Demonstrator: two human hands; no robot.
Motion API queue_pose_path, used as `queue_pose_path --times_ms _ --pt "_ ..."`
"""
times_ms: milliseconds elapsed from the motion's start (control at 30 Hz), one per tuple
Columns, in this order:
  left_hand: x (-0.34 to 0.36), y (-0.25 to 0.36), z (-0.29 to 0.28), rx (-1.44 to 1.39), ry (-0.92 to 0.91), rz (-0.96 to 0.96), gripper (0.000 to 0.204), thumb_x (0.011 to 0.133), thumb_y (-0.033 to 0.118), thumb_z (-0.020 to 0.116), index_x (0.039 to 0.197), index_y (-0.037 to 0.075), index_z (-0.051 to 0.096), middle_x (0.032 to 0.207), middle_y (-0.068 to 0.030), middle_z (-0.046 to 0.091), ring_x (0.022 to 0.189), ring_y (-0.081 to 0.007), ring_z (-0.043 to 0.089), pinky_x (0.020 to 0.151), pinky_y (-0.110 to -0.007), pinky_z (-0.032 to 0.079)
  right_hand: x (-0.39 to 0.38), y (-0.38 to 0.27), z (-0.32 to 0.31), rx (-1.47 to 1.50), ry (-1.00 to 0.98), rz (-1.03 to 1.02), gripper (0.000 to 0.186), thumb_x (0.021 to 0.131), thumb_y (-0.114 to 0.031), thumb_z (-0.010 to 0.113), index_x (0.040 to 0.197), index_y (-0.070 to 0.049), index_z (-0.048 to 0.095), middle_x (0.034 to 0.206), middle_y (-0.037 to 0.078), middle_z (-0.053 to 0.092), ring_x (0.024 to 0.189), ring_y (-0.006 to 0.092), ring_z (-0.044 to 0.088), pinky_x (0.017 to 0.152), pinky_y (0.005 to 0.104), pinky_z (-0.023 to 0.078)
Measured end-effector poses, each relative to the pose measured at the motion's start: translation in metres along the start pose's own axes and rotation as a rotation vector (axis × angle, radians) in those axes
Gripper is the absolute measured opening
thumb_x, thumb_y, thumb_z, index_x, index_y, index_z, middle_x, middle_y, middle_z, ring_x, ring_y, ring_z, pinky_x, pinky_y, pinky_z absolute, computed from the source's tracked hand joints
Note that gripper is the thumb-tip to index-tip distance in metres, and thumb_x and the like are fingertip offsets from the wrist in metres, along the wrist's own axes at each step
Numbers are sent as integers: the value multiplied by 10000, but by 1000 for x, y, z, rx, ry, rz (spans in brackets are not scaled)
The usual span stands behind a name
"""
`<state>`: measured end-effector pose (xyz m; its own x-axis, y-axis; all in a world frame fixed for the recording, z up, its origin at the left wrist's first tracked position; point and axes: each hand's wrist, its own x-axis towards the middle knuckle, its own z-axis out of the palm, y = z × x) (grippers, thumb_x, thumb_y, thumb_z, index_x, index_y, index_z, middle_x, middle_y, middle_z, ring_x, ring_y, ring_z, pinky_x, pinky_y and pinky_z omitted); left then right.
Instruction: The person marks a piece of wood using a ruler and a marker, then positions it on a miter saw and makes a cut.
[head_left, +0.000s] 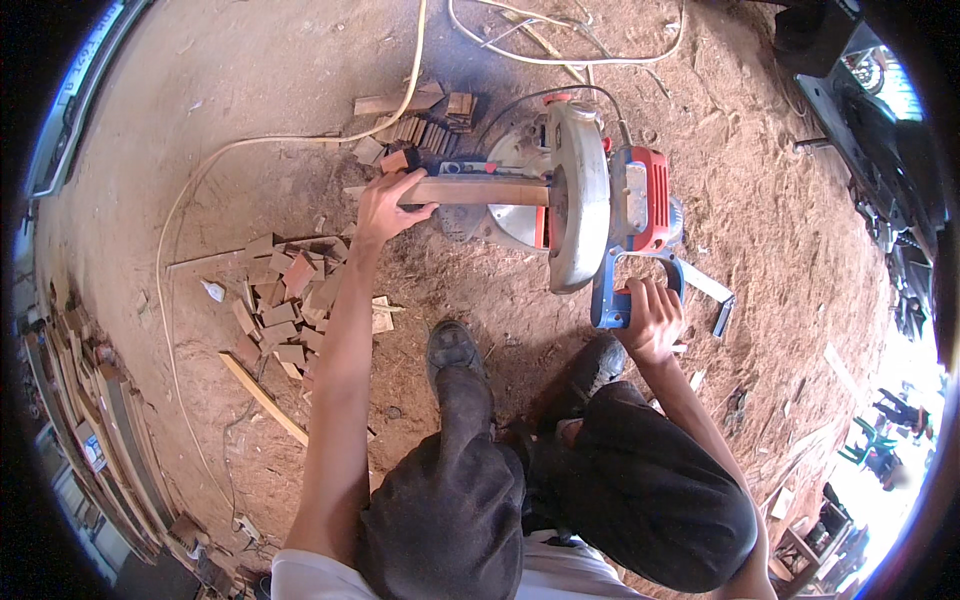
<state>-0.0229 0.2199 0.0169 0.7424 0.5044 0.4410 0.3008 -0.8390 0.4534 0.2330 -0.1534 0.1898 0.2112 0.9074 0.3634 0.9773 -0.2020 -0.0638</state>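
A miter saw (580, 195) with a pale blade guard and a red and blue motor stands on the dusty ground ahead of me. My right hand (654, 318) is closed around its blue loop handle (608, 292). A strip of brown wood (485, 191) lies across the saw's base, its right end meeting the guard. At the strip's left end my left hand (388, 205) grips it, thumb on the near side and fingers over the far side. A small wood block (400, 160) sits just beyond those fingers. The guard hides the blade and any cut.
Cut wood pieces lie in a loose pile (290, 300) left of my feet, and small blocks (425, 130) are stacked behind the saw. A pale cable (235, 148) loops over the ground on the left. Long boards (105, 430) lie at the far left.
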Motion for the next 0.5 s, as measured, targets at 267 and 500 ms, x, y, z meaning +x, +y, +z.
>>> queue_pose_path --times_ms 267,500 --pt "-1 1 0 -9 -3 -32 639 678 409 941 1230 139 766 1002 -154 777 907 -326 751 833 -430 620 -11 3 4 -6 -112 75 384 785 -331 771 1004 -40 649 878 117 682 764 310 680 716 403 505" --pt "-1 5 -6 -11 -48 -76 632 681 407 937 1219 122 767 1007 -165 776 917 -335 750 851 -434 611 -10 0 4 18 -111 75 369 770 -305 768 1001 -43 647 879 113 682 763 303 679 712 402 503"
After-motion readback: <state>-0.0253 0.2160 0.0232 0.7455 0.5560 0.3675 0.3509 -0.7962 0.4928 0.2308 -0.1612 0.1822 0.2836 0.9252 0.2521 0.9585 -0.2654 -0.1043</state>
